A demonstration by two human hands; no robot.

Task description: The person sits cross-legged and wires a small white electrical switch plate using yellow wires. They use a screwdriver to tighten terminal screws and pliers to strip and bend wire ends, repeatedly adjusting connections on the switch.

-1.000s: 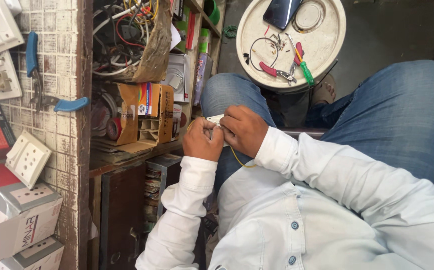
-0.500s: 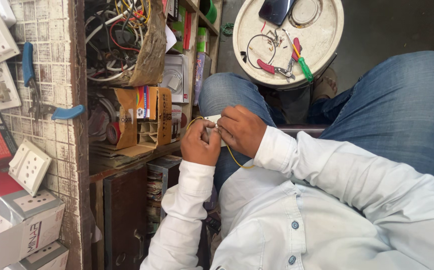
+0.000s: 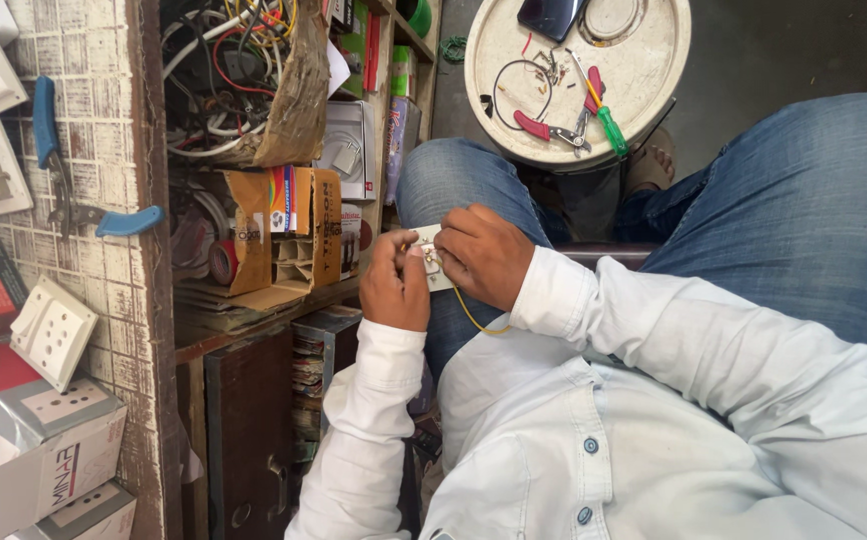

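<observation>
Small white switch part (image 3: 432,262) sits between both hands, held over the person's left-side knee, roughly mid-scene. Metal contacts show on its face; detail too small to read further. A thin yellow wire (image 3: 476,318) runs from it down in a loop under the right hand and ends near the shirt cuff.

Left hand (image 3: 396,285): fingers curled in, pinching the left edge of the part. Right hand (image 3: 481,255): closed over the right edge, fingertips on the part's face. The 2 hands are together, both clamped on the same piece, knuckles nearly touching.

Person is seated, blue jeans, pale light-blue shirt with sleeves down to the wrists.

Far side, past the knees: a round white bucket lid (image 3: 654,60) used as a tray. On it are red-handled pliers (image 3: 544,128), a green-handled screwdriver (image 3: 610,128), a loop of black wire (image 3: 514,85), a dark phone (image 3: 548,15) and a metal ring-shaped part (image 3: 609,17).

Left of the hands: wooden shelf unit (image 3: 254,320) stuffed with tangled cables (image 3: 224,70) and cardboard boxes (image 3: 294,235). Further left, a tiled wall (image 3: 94,130) with blue-handled pliers (image 3: 74,200) hanging on it, white switch plates (image 3: 52,330) and boxed sockets (image 3: 44,440) at near left.
</observation>
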